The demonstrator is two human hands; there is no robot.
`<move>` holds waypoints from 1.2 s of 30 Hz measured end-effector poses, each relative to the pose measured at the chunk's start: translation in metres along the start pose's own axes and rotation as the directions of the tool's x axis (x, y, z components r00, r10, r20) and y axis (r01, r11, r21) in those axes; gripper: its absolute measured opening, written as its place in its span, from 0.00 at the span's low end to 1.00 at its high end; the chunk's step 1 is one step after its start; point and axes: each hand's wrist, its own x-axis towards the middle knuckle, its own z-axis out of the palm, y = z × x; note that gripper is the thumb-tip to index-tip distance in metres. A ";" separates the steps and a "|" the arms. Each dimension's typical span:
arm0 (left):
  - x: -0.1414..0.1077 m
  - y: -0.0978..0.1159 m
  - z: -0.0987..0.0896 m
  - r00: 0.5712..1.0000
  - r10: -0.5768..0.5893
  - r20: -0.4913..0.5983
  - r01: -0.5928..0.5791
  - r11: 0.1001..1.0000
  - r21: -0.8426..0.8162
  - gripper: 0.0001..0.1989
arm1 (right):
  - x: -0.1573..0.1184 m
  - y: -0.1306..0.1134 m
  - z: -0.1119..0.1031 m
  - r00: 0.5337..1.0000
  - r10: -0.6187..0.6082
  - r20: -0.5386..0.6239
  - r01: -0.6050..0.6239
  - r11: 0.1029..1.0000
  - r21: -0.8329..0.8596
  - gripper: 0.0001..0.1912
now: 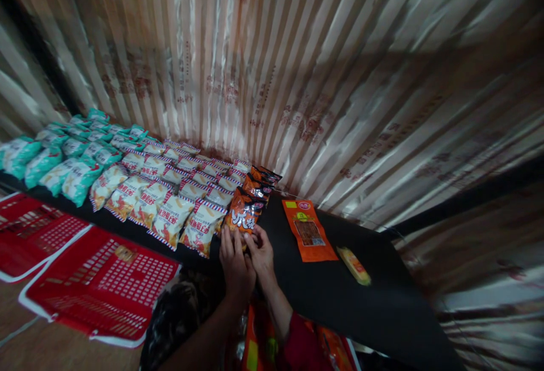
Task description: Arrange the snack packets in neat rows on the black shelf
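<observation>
An orange and black snack bag [243, 216] stands at the front of a short row of like bags on the black table. My left hand [236, 264] has its fingers on the lower left of this bag. On its lower right side rests my right hand [260, 251], with thumb and fingers around the edge. Both hands are close together, and the bag's bottom is partly hidden by them. Directly left of the bag are rows of white and orange snack bags [203, 227].
Teal bags [80, 179] fill the table's far left. A flat orange packet [309, 230] and a small yellow packet [355, 265] lie on the black table [382, 314] to the right. Red baskets [106, 280] stand below the front edge. Striped sheeting hangs behind.
</observation>
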 end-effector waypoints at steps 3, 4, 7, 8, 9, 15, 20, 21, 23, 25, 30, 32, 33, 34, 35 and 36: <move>0.000 0.000 0.000 1.000 -0.012 0.010 0.012 1.000 -0.006 0.33 | -0.001 0.000 -0.001 0.999 -0.001 0.034 0.001 1.000 0.023 0.21; 0.000 0.000 0.001 1.000 -0.014 0.009 0.014 1.000 -0.010 0.33 | -0.001 0.000 -0.001 0.999 -0.002 0.038 0.001 1.000 0.026 0.21; 0.001 0.000 0.002 1.000 -0.011 -0.001 0.010 1.000 -0.019 0.32 | 0.002 0.000 -0.001 1.000 0.001 0.028 -0.002 1.000 0.030 0.22; 0.001 -0.001 0.002 1.000 -0.006 -0.002 0.006 1.000 -0.020 0.32 | 0.003 0.001 0.000 1.000 0.005 0.022 -0.006 1.000 0.030 0.22; 0.001 -0.002 0.003 1.000 0.000 -0.002 0.000 1.000 -0.020 0.32 | 0.003 0.001 0.000 1.000 0.010 0.022 -0.011 1.000 0.029 0.23; 0.002 -0.006 0.004 0.999 0.042 0.004 -0.042 0.999 -0.011 0.31 | 0.004 0.003 -0.001 1.000 0.005 0.029 -0.005 1.000 0.013 0.22; 0.002 -0.006 0.006 0.999 0.047 -0.013 -0.047 0.999 -0.022 0.30 | 0.001 0.005 0.000 1.000 0.010 0.010 -0.010 1.000 -0.003 0.22; 0.002 -0.006 0.006 0.999 0.043 -0.018 -0.044 0.999 -0.027 0.30 | 0.002 0.005 0.000 1.000 0.010 0.002 -0.010 1.000 -0.012 0.22; 0.002 -0.006 0.006 0.999 0.035 -0.027 -0.036 0.999 -0.038 0.30 | 0.003 0.006 0.001 1.000 0.009 -0.015 -0.009 0.999 -0.031 0.22; 0.003 -0.006 0.006 0.999 0.032 -0.021 -0.033 0.998 -0.046 0.31 | 0.005 0.008 0.001 1.000 0.012 -0.017 -0.012 0.999 -0.044 0.23; 0.003 -0.006 0.005 0.999 0.047 0.000 -0.047 0.998 -0.049 0.34 | 0.006 0.011 -0.003 0.999 0.000 0.038 0.001 0.999 -0.032 0.22; 0.002 -0.005 0.005 0.999 0.043 -0.013 -0.044 0.998 -0.049 0.34 | 0.004 0.012 -0.004 0.999 -0.017 0.047 0.019 0.999 -0.045 0.21; 0.002 -0.005 0.005 0.999 0.044 -0.023 -0.045 0.998 -0.049 0.33 | 0.004 0.013 -0.005 0.999 -0.026 0.043 0.029 0.998 -0.060 0.20; 0.001 -0.005 0.005 0.998 0.049 -0.031 -0.050 0.998 -0.049 0.33 | 0.003 0.013 -0.006 0.999 -0.033 0.038 0.036 0.997 -0.076 0.20; 0.001 -0.005 0.006 0.998 0.057 -0.034 -0.058 0.997 -0.051 0.33 | 0.002 0.014 -0.007 0.999 -0.035 0.036 0.038 0.995 -0.089 0.19; 0.001 -0.006 0.006 0.997 0.064 -0.036 -0.066 0.996 -0.054 0.33 | 0.002 0.015 -0.007 0.999 -0.033 0.037 0.036 0.994 -0.100 0.19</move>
